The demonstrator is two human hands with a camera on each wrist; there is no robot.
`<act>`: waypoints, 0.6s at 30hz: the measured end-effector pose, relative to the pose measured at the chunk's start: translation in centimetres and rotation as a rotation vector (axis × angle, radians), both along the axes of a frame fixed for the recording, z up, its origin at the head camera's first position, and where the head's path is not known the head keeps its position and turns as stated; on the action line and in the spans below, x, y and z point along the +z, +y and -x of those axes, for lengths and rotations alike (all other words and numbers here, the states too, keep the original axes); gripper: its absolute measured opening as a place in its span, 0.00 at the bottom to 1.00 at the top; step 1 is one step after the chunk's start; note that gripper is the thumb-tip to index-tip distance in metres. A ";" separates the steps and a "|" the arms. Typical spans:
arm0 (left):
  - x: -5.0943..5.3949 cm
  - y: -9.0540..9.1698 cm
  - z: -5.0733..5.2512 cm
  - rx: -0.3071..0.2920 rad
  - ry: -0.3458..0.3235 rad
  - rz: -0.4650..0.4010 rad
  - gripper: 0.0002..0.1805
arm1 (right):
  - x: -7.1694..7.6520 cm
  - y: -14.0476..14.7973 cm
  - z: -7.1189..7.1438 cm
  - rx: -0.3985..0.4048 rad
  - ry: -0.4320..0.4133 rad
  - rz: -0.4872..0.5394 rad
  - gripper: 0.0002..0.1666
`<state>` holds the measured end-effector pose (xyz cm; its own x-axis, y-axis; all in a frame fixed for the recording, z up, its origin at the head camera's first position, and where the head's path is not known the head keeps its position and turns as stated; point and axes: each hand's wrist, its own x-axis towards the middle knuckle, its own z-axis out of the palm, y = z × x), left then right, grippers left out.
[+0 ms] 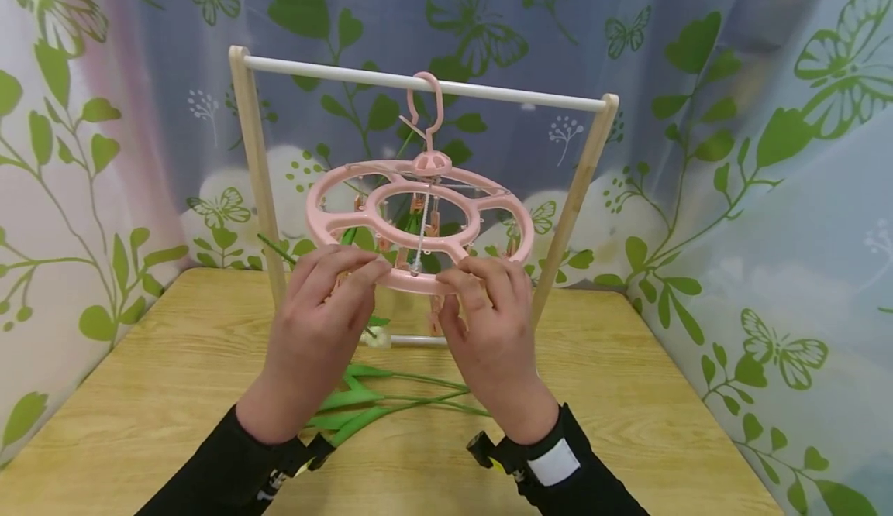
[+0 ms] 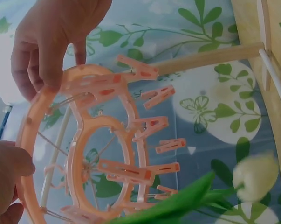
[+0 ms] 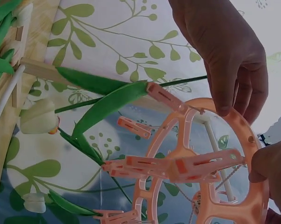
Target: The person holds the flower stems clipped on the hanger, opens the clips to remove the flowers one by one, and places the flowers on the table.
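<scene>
Evidently, the right cuff's white patch point(image 1: 554, 462) is plain, while pale marks by the left cuff point(image 1: 230, 469) are too small to read. Both forearms reach up from the table's near edge, backs of the hands uppermost. The left hand point(image 1: 317, 318) and right hand point(image 1: 495, 322) are closed over the near rim of a pink clip hanger point(image 1: 412, 282), fingers bent, a short gap between them. Its hook hangs on a white rail point(image 1: 328, 72) atop a wooden stand point(image 1: 582, 183) toward the table's point(image 1: 628, 423) far edge. Pink clips point(image 2: 126, 171) dangle below, some holding white tulips point(image 3: 39, 115); loose green stems point(image 1: 356, 400) lie nearer the front edge.
</scene>
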<state>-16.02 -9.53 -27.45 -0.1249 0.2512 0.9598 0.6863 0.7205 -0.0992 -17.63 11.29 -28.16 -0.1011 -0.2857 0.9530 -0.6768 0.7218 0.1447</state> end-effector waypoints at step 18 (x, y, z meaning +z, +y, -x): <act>0.4 1.3 -1.3 -0.096 0.060 -0.011 0.11 | 0.3 -0.6 -0.3 -0.014 0.038 0.065 0.15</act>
